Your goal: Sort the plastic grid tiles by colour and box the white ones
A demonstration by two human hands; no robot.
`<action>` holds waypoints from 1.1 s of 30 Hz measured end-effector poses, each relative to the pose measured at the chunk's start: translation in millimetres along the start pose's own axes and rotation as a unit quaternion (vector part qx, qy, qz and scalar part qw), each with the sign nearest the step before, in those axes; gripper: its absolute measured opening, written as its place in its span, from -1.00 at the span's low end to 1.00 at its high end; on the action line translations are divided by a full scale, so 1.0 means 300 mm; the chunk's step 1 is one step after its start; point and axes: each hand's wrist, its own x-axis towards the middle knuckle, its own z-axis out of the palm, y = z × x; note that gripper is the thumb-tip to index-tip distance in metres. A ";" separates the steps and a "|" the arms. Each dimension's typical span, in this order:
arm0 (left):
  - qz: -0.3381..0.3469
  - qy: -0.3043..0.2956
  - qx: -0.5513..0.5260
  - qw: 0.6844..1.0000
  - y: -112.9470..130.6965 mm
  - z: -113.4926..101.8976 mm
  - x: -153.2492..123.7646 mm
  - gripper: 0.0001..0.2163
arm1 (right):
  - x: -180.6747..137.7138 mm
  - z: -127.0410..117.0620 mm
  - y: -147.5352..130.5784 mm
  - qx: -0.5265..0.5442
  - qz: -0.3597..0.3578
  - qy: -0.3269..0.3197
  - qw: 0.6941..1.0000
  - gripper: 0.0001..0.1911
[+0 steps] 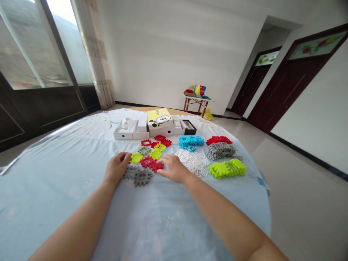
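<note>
Flat toothed building pieces lie in a loose group between my hands. My left hand [117, 168] has its fingers curled together at the left side of a lime-green piece [136, 158]; what they hold, if anything, is hidden. With thumb and fingers, my right hand [175, 168] grips the right edge of a red square piece [156, 166], which adjoins another red piece [146, 161] with a windowed middle. Grey pieces [143, 178] lie nearest me. Behind the red pair are a second lime-green piece [156, 154] and several more red pieces [160, 138].
Sorted piles stand to the right: blue [191, 141], white frames [193, 162], red [219, 140], grey [221, 150] and lime-green [227, 169]. Open white boxes [140, 135] and a yellow-and-white cartoon box [160, 121] stand behind. A patterned cloth [67, 188] covers the round table.
</note>
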 end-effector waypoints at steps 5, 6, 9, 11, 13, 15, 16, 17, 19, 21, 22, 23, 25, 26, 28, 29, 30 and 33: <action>-0.012 0.018 -0.015 1.000 -0.003 -0.011 0.006 -0.67 | 0.022 0.099 -0.084 -0.001 -0.043 -0.066 0.997 -0.44; -0.013 0.020 -0.016 1.000 -0.005 -0.011 0.006 -0.66 | 0.024 0.111 -0.090 -0.007 -0.046 -0.072 0.996 -0.43; -0.009 0.016 -0.011 1.000 -0.012 -0.009 0.008 -0.65 | 0.025 0.126 -0.093 -0.024 -0.050 -0.077 0.996 -0.45; 0.000 0.007 -0.001 1.000 -0.017 -0.006 0.007 -0.65 | 0.021 0.121 -0.085 -0.036 -0.043 -0.073 0.996 -0.48; 0.005 -0.004 0.009 1.000 -0.017 -0.002 0.004 -0.65 | 0.016 0.107 -0.073 -0.047 -0.025 -0.068 0.996 -0.50; 0.004 -0.018 0.022 1.000 -0.010 0.003 -0.002 -0.66 | 0.009 0.090 -0.061 -0.049 -0.009 -0.066 0.997 -0.51; 0.004 -0.027 0.028 0.999 -0.004 0.006 -0.006 -0.67 | 0.005 0.081 -0.057 -0.045 -0.003 -0.064 0.997 -0.51; 0.002 -0.037 0.032 0.999 0.002 0.009 -0.010 -0.67 | 0.001 0.071 -0.053 -0.039 0.002 -0.060 0.997 -0.50; -0.003 -0.058 0.027 0.998 0.015 0.016 -0.017 -0.66 | -0.006 0.047 -0.045 -0.022 0.014 -0.043 0.999 -0.47; -0.013 -0.073 0.008 0.997 0.022 0.021 -0.020 -0.65 | -0.013 0.016 -0.030 -0.007 0.029 -0.014 0.999 -0.44; -0.017 -0.078 -0.003 0.997 0.022 0.022 -0.019 -0.64 | -0.017 -0.003 -0.017 0.000 0.036 0.004 0.999 -0.44; -0.019 -0.079 -0.010 0.997 0.021 0.021 -0.017 -0.63 | -0.022 -0.025 0.001 0.007 0.043 0.025 0.999 -0.44; -0.019 -0.071 -0.017 0.997 0.016 0.014 -0.011 -0.61 | -0.036 -0.078 0.052 0.015 0.064 0.066 0.996 -0.46; -0.020 -0.062 -0.017 0.998 0.012 0.008 -0.006 -0.61 | -0.047 -0.107 0.084 0.016 0.082 0.087 0.993 -0.47; -0.027 -0.054 -0.016 0.998 0.006 -0.004 0.004 -0.61 | -0.074 -0.171 0.157 0.007 0.128 0.127 0.984 -0.48; -0.033 -0.051 -0.012 0.998 0.004 -0.010 0.008 -0.61 | -0.090 -0.205 0.197 -0.001 0.152 0.145 0.978 -0.48; -0.038 -0.051 -0.006 0.998 0.004 -0.014 0.011 -0.60 | -0.108 -0.240 0.237 -0.012 0.173 0.163 0.971 -0.49; -0.046 -0.054 0.009 0.997 0.011 -0.021 0.015 -0.60 | -0.167 -0.344 0.358 -0.054 0.231 0.206 0.949 -0.50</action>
